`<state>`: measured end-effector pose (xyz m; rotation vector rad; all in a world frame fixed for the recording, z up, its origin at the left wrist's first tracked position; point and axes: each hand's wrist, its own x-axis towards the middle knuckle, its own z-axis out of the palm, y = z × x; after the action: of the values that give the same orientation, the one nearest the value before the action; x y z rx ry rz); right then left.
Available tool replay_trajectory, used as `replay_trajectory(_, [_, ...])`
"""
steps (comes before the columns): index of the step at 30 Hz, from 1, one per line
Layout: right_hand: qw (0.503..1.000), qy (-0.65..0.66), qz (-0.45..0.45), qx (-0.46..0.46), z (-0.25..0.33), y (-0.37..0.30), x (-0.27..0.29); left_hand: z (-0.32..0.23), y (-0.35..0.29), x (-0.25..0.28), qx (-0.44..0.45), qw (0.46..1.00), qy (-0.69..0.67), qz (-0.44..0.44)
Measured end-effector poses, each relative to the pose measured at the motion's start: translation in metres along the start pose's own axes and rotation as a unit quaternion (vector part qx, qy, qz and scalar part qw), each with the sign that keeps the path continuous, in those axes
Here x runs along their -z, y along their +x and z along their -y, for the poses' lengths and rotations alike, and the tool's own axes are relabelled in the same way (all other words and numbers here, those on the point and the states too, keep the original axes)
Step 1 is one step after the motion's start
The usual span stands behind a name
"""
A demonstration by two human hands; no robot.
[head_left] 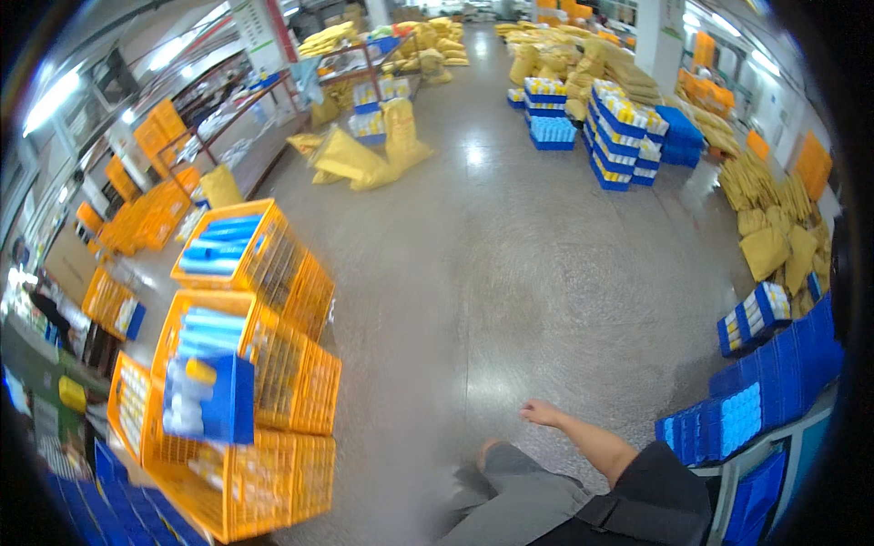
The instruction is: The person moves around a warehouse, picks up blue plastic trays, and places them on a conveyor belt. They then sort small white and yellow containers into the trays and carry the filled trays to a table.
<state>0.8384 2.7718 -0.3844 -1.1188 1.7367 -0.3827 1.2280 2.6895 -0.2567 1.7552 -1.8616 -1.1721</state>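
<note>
My right hand [542, 412] hangs in front of my body above the grey floor [537, 300]. Its fingers look loosely curled together, and I see nothing in them. It touches no object. My bare right forearm comes out of a dark sleeve, beside my grey shorts [533, 500]. My left hand is out of view. To my left stand stacked orange plastic crates [296, 382] holding light blue and darker blue rolled or tube-shaped pieces. A blue bin [232, 396] with white and yellow items sits on one of the crates.
Blue bins [787, 373] line the right side. Ahead on the right stand stacked blue bins with white and yellow items [614, 136]. Filled yellow sacks [364, 164] lie ahead on the left, beside a long table [259, 164]. Further sacks [774, 227] pile up at the right.
</note>
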Motion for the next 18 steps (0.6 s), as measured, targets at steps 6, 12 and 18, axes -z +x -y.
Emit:
replay_trajectory(6, [0.971, -0.171, 0.056, -0.158, -0.099, 0.15, 0.077, -0.093, 0.29, -0.035, -0.099, 0.987, -0.019, 0.124])
replay_trajectory(12, [0.969, -0.157, 0.15, -0.121, 0.007, 0.368, 0.196, -0.134, 0.496, -0.034, 0.021, 0.978, 0.061, 0.198])
replay_trajectory(18, [0.991, -0.103, 0.004, 0.08, 0.23, 0.608, 0.388, -0.153, 0.685, 0.004, 0.213, 0.945, 0.135, 0.208])
